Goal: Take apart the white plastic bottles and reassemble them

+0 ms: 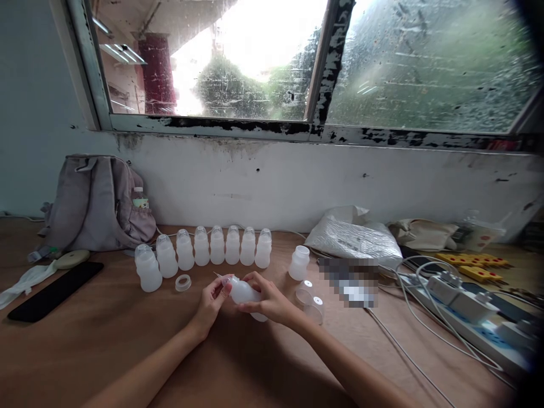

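A frosted white baby bottle (pixel 243 291) lies tilted between my hands, low over the table, its top end to the left. My right hand (pixel 272 299) is wrapped round its body. The fingers of my left hand (pixel 211 306) pinch its top end, where a clear, teat-like piece (pixel 226 280) partly shows; the fingers hide the rest. A loose white collar ring (pixel 183 283) lies left of my left hand. Beyond my right hand stands an uncapped bottle (pixel 299 262), with two clear domed caps (pixel 304 292) in front of it. Several capped bottles (pixel 217 245) stand upright in a curved row behind.
At left are a grey backpack (pixel 97 204), a black flat case (pixel 55 292) and a white crumpled strip (pixel 29 283). To the right lie a silver padded bag (pixel 352 235), a power strip (pixel 463 317) with plugs and loose cables, and yellow parts (pixel 476 266).
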`<state>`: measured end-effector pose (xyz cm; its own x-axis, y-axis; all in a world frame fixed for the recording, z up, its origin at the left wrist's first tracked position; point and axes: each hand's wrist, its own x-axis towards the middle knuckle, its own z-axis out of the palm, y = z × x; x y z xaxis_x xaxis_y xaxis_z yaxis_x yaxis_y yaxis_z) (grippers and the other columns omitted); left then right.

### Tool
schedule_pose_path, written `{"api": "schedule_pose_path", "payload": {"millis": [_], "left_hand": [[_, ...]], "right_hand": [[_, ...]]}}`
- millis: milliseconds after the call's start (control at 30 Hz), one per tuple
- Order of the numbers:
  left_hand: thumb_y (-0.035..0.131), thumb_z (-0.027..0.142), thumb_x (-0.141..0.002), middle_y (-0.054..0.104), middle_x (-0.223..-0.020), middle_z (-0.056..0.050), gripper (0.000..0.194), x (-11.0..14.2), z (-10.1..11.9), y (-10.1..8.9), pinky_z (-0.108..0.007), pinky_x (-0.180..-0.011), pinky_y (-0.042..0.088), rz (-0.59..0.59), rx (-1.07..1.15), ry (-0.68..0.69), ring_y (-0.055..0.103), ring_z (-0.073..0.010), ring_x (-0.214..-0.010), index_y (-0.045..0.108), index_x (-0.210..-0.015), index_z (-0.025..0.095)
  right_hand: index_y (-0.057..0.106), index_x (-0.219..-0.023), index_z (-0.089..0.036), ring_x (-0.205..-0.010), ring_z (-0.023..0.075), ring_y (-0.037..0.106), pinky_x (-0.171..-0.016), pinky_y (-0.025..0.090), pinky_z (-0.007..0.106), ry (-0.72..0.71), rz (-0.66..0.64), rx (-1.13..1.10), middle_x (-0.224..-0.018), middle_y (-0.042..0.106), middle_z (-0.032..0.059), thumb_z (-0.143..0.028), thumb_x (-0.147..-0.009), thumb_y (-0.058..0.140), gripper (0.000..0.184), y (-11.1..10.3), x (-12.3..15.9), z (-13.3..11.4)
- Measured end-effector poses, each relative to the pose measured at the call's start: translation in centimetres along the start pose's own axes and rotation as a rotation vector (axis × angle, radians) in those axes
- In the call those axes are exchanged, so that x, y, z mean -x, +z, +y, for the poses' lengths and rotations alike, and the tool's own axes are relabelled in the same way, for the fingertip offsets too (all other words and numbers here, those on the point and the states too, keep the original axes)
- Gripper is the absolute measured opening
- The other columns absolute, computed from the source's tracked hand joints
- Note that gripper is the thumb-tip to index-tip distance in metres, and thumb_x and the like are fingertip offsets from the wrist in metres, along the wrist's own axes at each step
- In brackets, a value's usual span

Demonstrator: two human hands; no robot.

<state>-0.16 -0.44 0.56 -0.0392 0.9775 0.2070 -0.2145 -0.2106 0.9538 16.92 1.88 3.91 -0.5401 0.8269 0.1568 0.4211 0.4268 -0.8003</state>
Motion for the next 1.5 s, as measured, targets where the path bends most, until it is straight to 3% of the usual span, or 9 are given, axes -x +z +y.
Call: {"api": "schedule_pose_path", "payload": {"millis": [200, 500, 733, 800, 900, 1033, 1167, 1333, 1500], "left_hand": [[0.06, 0.043, -0.072, 0.065, -0.094, -0.008, 0.043, 0.6, 0.1, 0.7, -0.027, -0.076, 0.042, 0.027, 0.163, -0.077, 0.057, -0.0214, -0.089, 0.059, -0.104, 0.014], [0.059, 0.042, -0.073, 0.063, -0.075, -0.004, 0.03, 1.1, 1.8, 1.6, -0.023, -0.064, 0.041, 0.093, 0.062, -0.082, 0.054, -0.0152, -0.07, 0.064, -0.08, 0.013], [0.053, 0.048, -0.076, 0.062, -0.094, -0.007, 0.042, 0.9, 2.0, 2.0, -0.026, -0.069, 0.043, -0.07, 0.223, -0.127, 0.056, -0.0177, -0.08, 0.056, -0.103, 0.017], [0.058, 0.044, -0.073, 0.061, -0.097, -0.008, 0.038, 1.0, 1.8, 2.1, -0.027, -0.074, 0.043, -0.124, 0.247, -0.132, 0.056, -0.0196, -0.086, 0.057, -0.099, 0.016], [0.063, 0.035, -0.072, 0.06, -0.101, -0.008, 0.033, 1.1, 1.6, 2.1, -0.028, -0.08, 0.041, -0.092, 0.26, -0.101, 0.054, -0.0207, -0.095, 0.057, -0.098, 0.017], [0.06, 0.038, -0.073, 0.06, -0.097, -0.006, 0.031, 1.3, 1.5, 1.6, -0.026, -0.071, 0.043, 0.001, 0.273, -0.131, 0.055, -0.0197, -0.088, 0.058, -0.098, 0.019], [0.058, 0.042, -0.072, 0.06, -0.09, -0.004, 0.035, 1.3, 1.2, 1.4, -0.025, -0.064, 0.043, -0.023, 0.271, -0.208, 0.056, -0.0166, -0.075, 0.058, -0.099, 0.018], [0.056, 0.043, -0.073, 0.059, -0.095, -0.004, 0.033, 1.2, 0.9, 1.2, -0.026, -0.063, 0.043, -0.029, 0.282, -0.223, 0.057, -0.0164, -0.074, 0.054, -0.097, 0.02], [0.056, 0.042, -0.074, 0.058, -0.089, -0.002, 0.032, 1.3, 1.4, 1.2, -0.025, -0.061, 0.043, -0.081, 0.234, -0.239, 0.059, -0.0183, -0.075, 0.054, -0.099, 0.022]], "right_hand": [[0.048, -0.093, -0.021, -0.07, 0.0144, 0.052, -0.06, 0.039, 0.025, -0.014, 0.034, -0.172, -0.077, 0.056, -0.0013, -0.039, -0.07, 0.061, 0.032, 1.0, 0.2, -1.1], [0.032, -0.095, -0.026, -0.051, 0.0138, 0.052, -0.038, 0.038, 0.023, 0.3, -0.093, -0.688, -0.071, 0.051, -0.0036, -0.045, -0.071, 0.056, 0.039, 1.7, 0.6, -1.6], [0.035, -0.092, -0.024, -0.067, 0.0145, 0.055, -0.055, 0.042, 0.025, 0.293, 0.009, -0.762, -0.074, 0.051, -0.0027, -0.054, -0.071, 0.054, 0.042, 2.4, 0.7, -2.3], [0.037, -0.092, -0.023, -0.066, 0.0134, 0.053, -0.055, 0.04, 0.024, 0.305, 0.051, -0.703, -0.073, 0.051, -0.0026, -0.057, -0.074, 0.049, 0.041, 2.4, 0.5, -2.2], [0.043, -0.086, -0.02, -0.068, 0.0131, 0.051, -0.055, 0.039, 0.023, 0.232, 0.09, -0.491, -0.074, 0.051, -0.001, -0.057, -0.078, 0.041, 0.038, 1.4, 0.0, -2.1], [0.051, -0.075, -0.018, -0.068, 0.0146, 0.051, -0.06, 0.038, 0.025, 0.081, 0.16, 0.119, -0.072, 0.055, 0.0014, -0.043, -0.08, 0.045, 0.027, -2.8, -0.7, -1.8], [0.057, -0.081, -0.021, -0.08, 0.0169, 0.054, -0.066, 0.038, 0.026, 0.325, 0.13, 0.745, -0.083, 0.059, 0.0028, -0.019, -0.075, 0.048, 0.01, -8.2, -0.2, -0.9], [0.059, -0.08, -0.018, -0.079, 0.025, 0.058, -0.057, 0.04, 0.03, 0.546, 0.069, 0.816, -0.089, 0.058, 0.0108, -0.016, -0.066, 0.059, 0.014, -11.7, 1.0, 1.0], [0.06, -0.078, -0.017, -0.047, 0.0145, 0.056, -0.044, 0.038, 0.025, 0.584, -0.047, 0.739, -0.078, 0.06, 0.0074, -0.013, -0.063, 0.061, 0.016, -11.5, 0.7, 2.6]]}}
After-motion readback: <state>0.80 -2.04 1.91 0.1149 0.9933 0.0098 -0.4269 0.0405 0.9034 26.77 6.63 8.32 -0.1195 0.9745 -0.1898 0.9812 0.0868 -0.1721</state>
